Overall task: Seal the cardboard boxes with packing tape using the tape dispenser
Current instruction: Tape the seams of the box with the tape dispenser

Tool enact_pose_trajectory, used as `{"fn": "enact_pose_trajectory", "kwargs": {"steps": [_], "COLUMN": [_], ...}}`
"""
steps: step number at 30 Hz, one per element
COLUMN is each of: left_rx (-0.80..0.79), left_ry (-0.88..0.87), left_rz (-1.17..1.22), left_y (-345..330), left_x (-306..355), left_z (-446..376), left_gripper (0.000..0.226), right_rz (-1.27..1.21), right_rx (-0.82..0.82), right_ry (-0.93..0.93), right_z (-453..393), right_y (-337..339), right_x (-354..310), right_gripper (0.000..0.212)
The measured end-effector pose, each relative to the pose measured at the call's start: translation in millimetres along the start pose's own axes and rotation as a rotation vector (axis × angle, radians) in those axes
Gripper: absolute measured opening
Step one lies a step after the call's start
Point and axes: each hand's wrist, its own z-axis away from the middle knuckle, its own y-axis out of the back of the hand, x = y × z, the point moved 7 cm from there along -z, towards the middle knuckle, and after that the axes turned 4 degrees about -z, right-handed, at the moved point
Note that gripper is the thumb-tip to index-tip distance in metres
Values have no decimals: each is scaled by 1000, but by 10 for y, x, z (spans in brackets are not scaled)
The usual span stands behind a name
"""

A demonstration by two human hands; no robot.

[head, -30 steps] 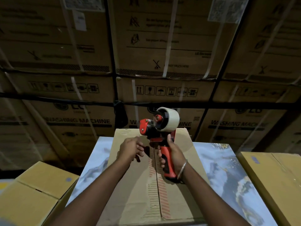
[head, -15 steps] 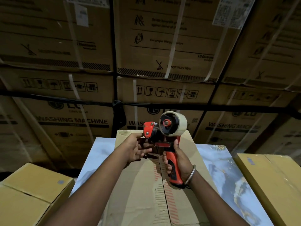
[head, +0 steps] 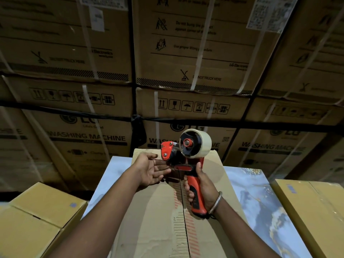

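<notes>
The right hand (head: pixel 202 190) is wrapped firmly round the orange handle of the tape dispenser (head: pixel 186 161), holding it up in the air above the far half of the cardboard box (head: pixel 154 216) on the table (head: pixel 249 192). The left hand (head: pixel 152 169) hovers palm-up with fingers fairly straight, fingertips right at the dispenser's nose, apparently feeding for the tape end; whether it has pinched any tape cannot be told. The risk: those fingers sit next to the cutter, and a slip could nick them, or the loose tape could fold back onto itself. The dispenser's long axis runs near to far, handle toward the person, roll on top, nose pointing left and away. The box seam looks untaped.
</notes>
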Motion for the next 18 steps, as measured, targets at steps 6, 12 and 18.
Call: {"fn": "enact_pose_trajectory", "kwargs": {"steps": [6,12,18], "left_rx": [28,99,82], "left_ry": [-37,-64,-48], "left_rz": [-64,-114,-175], "left_y": [-14,-39,-134], "left_x": [47,156,316], "left_z": [-17,-133,-312], "left_gripper": [29,16,15], "right_rz": [-26,-19,25], "right_rx": [2,39,150], "right_ry": [8,54,87], "right_z": [17,64,141], "right_y": [10,-30,-17], "right_x": [-3,-59,-116], "right_gripper": [66,66,69]}}
